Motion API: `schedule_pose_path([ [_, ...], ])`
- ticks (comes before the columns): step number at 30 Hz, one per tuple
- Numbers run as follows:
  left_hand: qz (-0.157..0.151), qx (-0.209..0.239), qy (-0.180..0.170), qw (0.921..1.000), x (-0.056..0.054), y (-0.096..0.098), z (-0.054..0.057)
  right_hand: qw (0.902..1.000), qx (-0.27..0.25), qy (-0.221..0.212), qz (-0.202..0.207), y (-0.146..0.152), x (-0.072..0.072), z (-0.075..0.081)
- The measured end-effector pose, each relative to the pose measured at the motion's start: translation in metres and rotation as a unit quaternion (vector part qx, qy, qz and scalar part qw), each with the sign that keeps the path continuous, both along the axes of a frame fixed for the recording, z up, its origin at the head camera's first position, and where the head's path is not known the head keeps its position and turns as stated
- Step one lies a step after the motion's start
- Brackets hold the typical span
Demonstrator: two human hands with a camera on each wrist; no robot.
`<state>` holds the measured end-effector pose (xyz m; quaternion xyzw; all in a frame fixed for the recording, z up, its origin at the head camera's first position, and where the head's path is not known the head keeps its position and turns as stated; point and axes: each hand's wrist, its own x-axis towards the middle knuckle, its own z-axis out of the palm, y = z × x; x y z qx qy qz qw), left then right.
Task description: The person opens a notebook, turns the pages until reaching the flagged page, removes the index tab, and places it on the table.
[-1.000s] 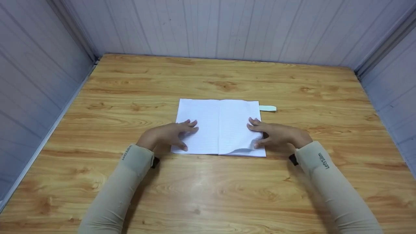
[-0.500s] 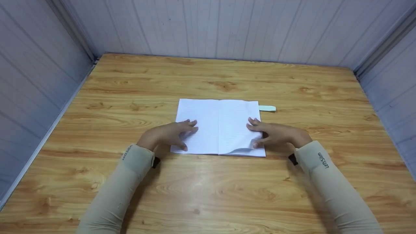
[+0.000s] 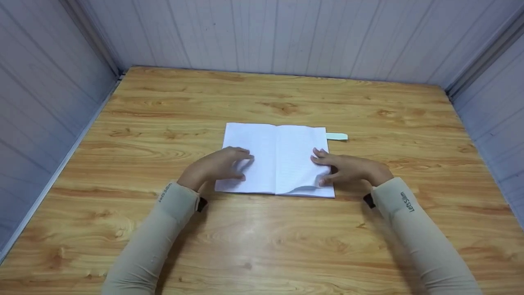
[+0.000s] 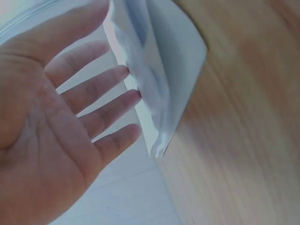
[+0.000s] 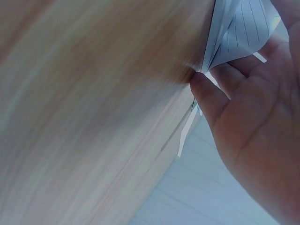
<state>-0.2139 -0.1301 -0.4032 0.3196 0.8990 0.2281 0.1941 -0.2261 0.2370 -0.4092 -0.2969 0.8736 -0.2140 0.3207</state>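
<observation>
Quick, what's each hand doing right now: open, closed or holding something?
Left hand: open, over the left page.
Right hand: open, touching the right page.

From where I stand, it's a small booth or cubicle, with pale grooved panel walls (image 3: 254, 37) on three sides of a wood-grain tabletop (image 3: 254, 250); whether office or workshop, I can't quite tell.

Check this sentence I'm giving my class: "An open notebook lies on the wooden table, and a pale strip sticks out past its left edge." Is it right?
Not quite. The head view shows the pale strip sticking out past the right edge of the open notebook, not the left. The notebook does lie on the wooden table.
</observation>
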Motion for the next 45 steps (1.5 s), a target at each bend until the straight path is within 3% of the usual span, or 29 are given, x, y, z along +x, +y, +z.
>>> schedule_pose_path([
  [3, -0.002, 0.021, 0.037, 0.9991, 0.000, 0.005, -0.001, 1.0000, -0.008, 0.000, 0.003, 0.001, 0.000, -0.001],
  [9, 0.015, 0.060, 0.074, 0.9953, 0.003, 0.024, -0.003, 0.9999, -0.016, -0.001, 0.005, 0.001, 0.000, -0.002],
  [19, 0.041, 0.107, 0.053, 0.9920, 0.012, 0.063, 0.000, 1.0000, -0.008, 0.004, 0.001, 0.001, 0.000, 0.000],
  [30, 0.006, 0.121, 0.031, 0.9921, 0.018, 0.098, -0.002, 0.9999, -0.002, 0.002, -0.010, 0.000, -0.001, -0.001],
  [45, -0.029, 0.099, 0.021, 0.9945, 0.020, 0.124, -0.006, 1.0000, -0.008, 0.005, -0.001, 0.001, 0.000, -0.002],
])
